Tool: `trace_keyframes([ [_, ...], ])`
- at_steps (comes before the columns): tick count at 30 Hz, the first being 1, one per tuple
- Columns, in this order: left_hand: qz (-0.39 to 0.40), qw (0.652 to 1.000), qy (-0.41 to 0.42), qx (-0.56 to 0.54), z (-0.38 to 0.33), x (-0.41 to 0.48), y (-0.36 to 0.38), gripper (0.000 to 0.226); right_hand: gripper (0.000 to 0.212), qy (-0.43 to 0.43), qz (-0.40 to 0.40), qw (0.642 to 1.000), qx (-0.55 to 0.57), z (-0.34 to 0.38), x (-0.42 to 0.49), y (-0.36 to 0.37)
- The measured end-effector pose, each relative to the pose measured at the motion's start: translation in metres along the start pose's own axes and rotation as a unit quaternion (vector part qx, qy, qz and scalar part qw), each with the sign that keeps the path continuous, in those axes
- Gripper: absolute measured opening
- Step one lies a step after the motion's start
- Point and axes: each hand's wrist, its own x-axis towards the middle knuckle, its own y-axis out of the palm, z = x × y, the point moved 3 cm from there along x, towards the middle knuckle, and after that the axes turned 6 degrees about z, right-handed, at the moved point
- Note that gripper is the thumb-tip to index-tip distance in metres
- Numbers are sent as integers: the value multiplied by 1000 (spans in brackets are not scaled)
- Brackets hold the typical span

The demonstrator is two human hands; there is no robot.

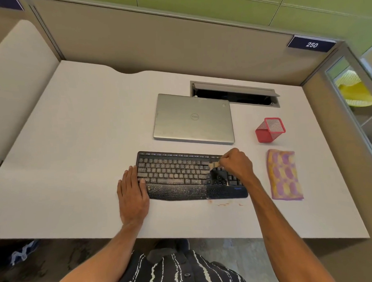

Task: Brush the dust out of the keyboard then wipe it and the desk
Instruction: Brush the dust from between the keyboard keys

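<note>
The black keyboard (175,173) lies at the front middle of the desk (75,144), and its main key block and palm rest are speckled with pale dust. The left hand (132,193) lies flat with straight fingers over the keyboard's left end, probably to stop it sliding under the strokes. The right hand (237,163) is curled tight around a small brush (213,165), whose pale bristles touch the keys just right of the main block. The keys under and to the right of the bristles look dark and clean (so brushing seems to run from right to left), with most of the board yet to do. A few reddish crumbs (223,203) lie on the desk just in front. The folded cloth (284,174) waits to the right, within reach for wiping. 1 closed laptop (193,118) and 1 red mesh pen cup (269,130) stand behind.
</note>
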Motion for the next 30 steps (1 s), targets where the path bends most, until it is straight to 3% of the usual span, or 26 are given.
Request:
trace_keyframes([
  [4, 1, 1000, -1, -3, 0, 0, 0, 59, 29, 5, -39, 999, 36, 0, 0, -3],
  [11, 0, 1000, -2, -12, 0, 0, -1, 59, 17, 18, 25, 999, -15, 1, 1, 3],
  [16, 1, 1000, -2, -16, -1, -1, -1, 60, 23, 11, -35, 999, 22, 1, 0, -5],
  [22, -2, 1000, -5, -20, -1, -1, -2, 59, 15, -2, 69, 998, -14, 11, 0, 9],
  [27, 2, 1000, -3, -16, 0, 0, -1, 60, 21, -10, -47, 999, -13, 20, -6, -5],
  [30, 0, 1000, -2, -16, 0, 0, -1, 60, 20, -6, -37, 998, -58, 22, -7, 1],
])
